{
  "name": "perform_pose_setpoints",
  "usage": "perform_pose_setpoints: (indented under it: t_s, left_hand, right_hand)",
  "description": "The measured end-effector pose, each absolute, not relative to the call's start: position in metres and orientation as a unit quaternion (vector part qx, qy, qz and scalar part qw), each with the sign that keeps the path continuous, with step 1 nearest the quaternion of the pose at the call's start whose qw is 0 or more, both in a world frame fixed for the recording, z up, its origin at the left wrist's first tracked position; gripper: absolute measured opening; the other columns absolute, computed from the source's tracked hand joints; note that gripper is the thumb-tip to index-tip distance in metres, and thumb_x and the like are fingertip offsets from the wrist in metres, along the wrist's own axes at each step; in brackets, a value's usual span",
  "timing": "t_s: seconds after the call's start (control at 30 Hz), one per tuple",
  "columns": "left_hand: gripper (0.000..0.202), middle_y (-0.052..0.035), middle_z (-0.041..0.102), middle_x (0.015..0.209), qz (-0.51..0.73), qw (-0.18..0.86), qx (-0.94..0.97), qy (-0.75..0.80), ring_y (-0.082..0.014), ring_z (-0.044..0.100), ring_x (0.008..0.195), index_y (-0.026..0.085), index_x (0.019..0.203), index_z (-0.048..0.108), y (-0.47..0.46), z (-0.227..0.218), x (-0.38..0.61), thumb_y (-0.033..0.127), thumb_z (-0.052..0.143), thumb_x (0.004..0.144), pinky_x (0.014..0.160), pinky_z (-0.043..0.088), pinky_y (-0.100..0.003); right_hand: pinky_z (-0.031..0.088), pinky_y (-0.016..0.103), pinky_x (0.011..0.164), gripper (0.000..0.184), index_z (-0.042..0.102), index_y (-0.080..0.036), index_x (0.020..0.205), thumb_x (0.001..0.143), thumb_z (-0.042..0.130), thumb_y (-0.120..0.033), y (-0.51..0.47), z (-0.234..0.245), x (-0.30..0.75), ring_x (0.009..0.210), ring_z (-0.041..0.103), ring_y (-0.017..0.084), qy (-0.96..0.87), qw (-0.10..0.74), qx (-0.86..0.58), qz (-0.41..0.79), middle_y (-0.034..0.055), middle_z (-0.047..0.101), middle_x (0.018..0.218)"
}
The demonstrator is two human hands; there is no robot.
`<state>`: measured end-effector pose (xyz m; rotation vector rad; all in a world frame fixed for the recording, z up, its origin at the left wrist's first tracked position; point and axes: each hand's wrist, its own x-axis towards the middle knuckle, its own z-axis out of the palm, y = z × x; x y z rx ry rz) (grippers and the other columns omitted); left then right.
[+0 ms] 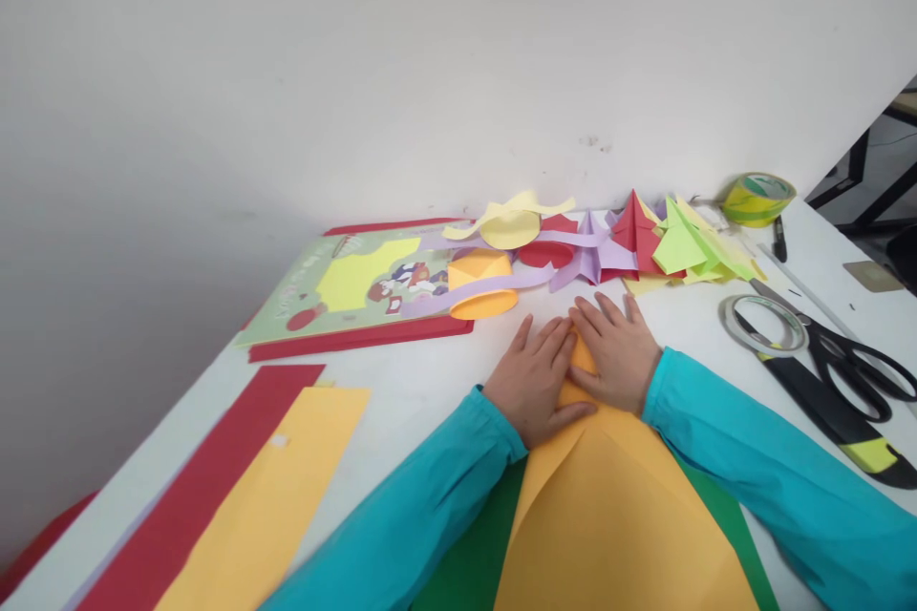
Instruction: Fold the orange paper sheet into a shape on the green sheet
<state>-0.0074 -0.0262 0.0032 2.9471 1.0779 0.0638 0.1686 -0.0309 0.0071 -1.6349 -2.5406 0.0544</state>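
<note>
A folded sheet of orange paper (616,516) lies in front of me, its narrow end pointing away toward the wall. My left hand (537,382) rests flat on the left side of that narrow end, fingers stretched out, thumb toward the right. On the other side, my right hand (617,355) presses down with its fingers spread, close to the left fingertips. Both palms face the paper, and part of the tip is hidden under them. Beneath the orange paper sticks out a green sheet (479,549) on both sides.
Strips of red paper (207,487) and orange paper (287,487) lie left. Behind them is a printed paper pack (308,305). Folded paper pieces (634,234) stand by the wall. At right are scissors (852,368), a utility knife (823,410), clear tape (765,325) and yellow-green tape (759,200).
</note>
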Motion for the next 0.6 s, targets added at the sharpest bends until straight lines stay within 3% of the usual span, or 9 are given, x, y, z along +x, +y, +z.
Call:
perform_pose_setpoints:
  t_s: [0.3, 0.6]
  left_hand:
    - [0.087, -0.0244, 0.033, 0.150, 0.015, 0.018, 0.937, 0.348, -0.0362, 0.026, 0.141, 0.001, 0.142, 0.036, -0.0255, 0.0056, -0.0063, 0.069, 0.031, 0.088, 0.115, 0.011, -0.057]
    - [0.090, -0.0251, 0.032, 0.150, 0.006, 0.021, 0.937, 0.348, -0.0373, 0.026, 0.140, 0.000, 0.141, 0.038, -0.0251, 0.0064, -0.0062, 0.072, 0.034, 0.086, 0.114, 0.013, -0.059]
  right_hand:
    - [0.009, 0.062, 0.111, 0.069, 0.040, -0.010, 0.144, 0.089, 0.035, -0.052, -0.0287, 0.0129, 0.1672, 0.140, 0.025, 0.037, -0.837, 0.061, -0.544, 0.020, 0.0118, 0.037, 0.151]
    - [0.010, 0.060, 0.112, 0.075, 0.039, -0.014, 0.145, 0.087, 0.032, -0.061, -0.0256, 0.0098, 0.1659, 0.140, 0.024, 0.036, -0.826, 0.051, -0.562, 0.021, 0.0108, 0.034, 0.153]
